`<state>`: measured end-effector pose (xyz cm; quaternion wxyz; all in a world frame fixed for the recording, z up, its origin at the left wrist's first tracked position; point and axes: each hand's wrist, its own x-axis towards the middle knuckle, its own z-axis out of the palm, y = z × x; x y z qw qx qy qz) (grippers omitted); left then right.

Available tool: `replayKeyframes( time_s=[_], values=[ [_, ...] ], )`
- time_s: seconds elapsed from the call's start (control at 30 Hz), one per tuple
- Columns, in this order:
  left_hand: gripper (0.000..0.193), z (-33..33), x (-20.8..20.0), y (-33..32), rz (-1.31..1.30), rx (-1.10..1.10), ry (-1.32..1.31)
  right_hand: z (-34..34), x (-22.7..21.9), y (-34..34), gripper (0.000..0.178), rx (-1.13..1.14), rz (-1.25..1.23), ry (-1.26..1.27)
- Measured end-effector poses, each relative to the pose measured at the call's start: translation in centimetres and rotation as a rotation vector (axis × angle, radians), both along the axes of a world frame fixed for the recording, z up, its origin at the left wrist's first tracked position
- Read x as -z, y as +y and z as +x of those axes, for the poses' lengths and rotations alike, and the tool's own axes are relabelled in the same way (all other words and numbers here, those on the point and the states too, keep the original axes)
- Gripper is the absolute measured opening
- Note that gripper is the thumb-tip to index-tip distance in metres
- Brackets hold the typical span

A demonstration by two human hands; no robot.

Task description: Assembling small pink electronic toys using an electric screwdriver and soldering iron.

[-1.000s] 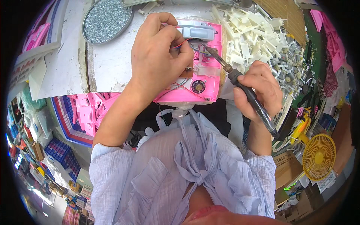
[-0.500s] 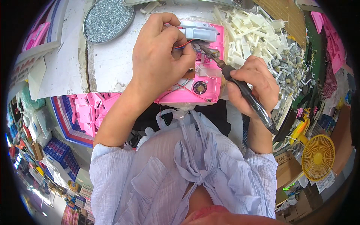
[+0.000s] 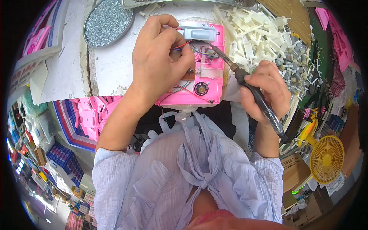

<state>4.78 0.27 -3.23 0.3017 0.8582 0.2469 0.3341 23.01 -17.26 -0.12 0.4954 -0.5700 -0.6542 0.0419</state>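
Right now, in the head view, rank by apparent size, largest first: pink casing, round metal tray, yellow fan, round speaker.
1. Pink casing, partly behind the left hand
2. Round metal tray
3. Yellow fan
4. Round speaker

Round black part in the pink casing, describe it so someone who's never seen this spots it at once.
At the white bench, find the pink casing, partly under the left hand. Near its lower edge, below and right of the brown board, sits the round black part. Its dark ring and paler centre set it apart from the wires and clear plastic piece nearby.
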Motion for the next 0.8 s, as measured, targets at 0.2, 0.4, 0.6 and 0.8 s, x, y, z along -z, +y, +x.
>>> replayKeyframes(
  time_s=[0.2,0.4,0.6,0.8],
  values=[
    [0.015,-0.1,-0.2,-0.2,-0.023,-0.004,0.005,0.0,-0.2,-0.4,0.032,-0.002,-0.007,0.004],
    [0.022,-0.5,-1.6,-1.4,0.114,0.056,-0.064,0.5,-0.6,-1.1,0.033,0.021,0.023,0.014],
    [0.023,0.5,-2.2,-2.7,0.289,0.26,0.228,1.7,-0.8,-2.3,0.032,0.095,0.072,0.024],
    [0.021,1.2,-2.1,-1.7,0.28,0.46,0.21,2.0,-0.9,-4.0,0.03,0.142,0.072,0.044]
  ],
)
